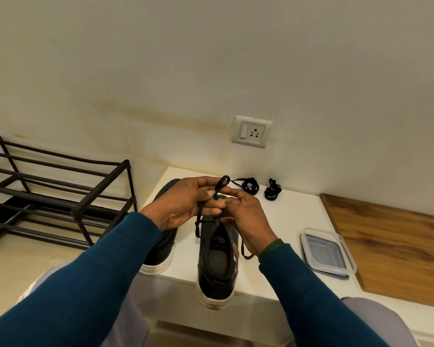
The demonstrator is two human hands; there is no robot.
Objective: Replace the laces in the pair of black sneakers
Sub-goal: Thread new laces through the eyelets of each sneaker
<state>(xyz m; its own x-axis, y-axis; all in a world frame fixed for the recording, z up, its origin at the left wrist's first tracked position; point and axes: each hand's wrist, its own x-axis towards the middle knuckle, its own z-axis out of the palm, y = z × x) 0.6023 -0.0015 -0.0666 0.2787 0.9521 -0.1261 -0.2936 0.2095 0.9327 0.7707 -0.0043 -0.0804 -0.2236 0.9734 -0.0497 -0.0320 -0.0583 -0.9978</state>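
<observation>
Pinching lace [222, 182] loop with left hand [186, 204] and right hand [246, 216] above sneaker [217, 266]. Probably working bow knot. Next: draw loop snug, ends taut.

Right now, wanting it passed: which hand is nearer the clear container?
Right. The right hand, at the lace, is just left of the container; the left hand is farther left.

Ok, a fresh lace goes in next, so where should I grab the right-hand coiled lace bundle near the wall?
Pinch the right bundle across its bunched middle, coming straight down from above. It lies flat on the white table, apart from the other bundle, so there is room on either side; pulling a loop end would probably uncoil it.
</observation>
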